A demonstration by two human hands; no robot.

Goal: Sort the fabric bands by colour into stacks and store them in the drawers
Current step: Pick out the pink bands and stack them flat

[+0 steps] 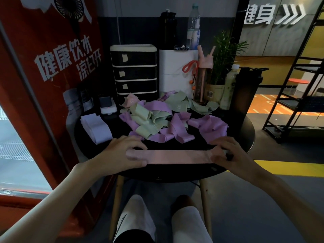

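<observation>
Because the pink band [177, 156] looks soft, light and stretchy, the left hand [122, 152] and right hand [227, 152] each grip one end in a pinch, pulling it flat.

Dim room: red panel [35, 85], grey floor [245, 199], black shelving [306, 103], round table [175, 171].

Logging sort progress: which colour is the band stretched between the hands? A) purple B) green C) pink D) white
C: the pink band is pulled out flat, its ends held by the left hand and the right hand.
</observation>
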